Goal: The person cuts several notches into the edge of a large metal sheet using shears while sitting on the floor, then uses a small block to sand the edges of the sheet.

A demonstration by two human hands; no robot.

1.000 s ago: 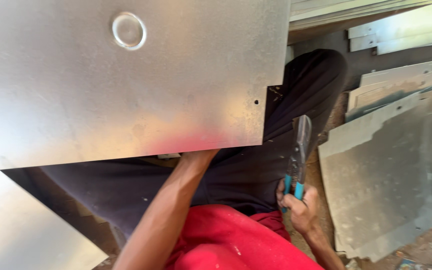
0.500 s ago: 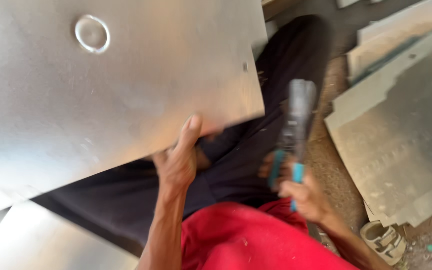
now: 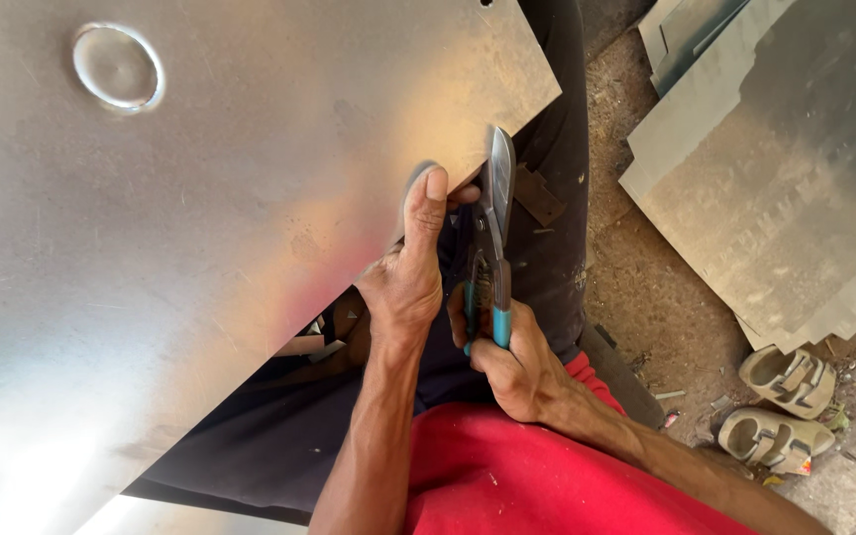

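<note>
A large shiny metal sheet with a stamped round ring near its top left lies across my lap. My left hand grips the sheet's lower right edge, thumb pressed flat on top. My right hand is closed on the teal handles of tin snips, whose blades point up and meet the sheet's edge just right of my left thumb. Dark trousers and a red shirt show beneath.
More cut metal sheets lie on the dirt floor at the right. A pair of pale sandals sits at the lower right, with small scraps scattered around. Metal offcuts show under the sheet.
My left hand has shifted right along the sheet's edge to a thumb-on-top grip. The snips have come in from the right, and their blades now meet the edge.
</note>
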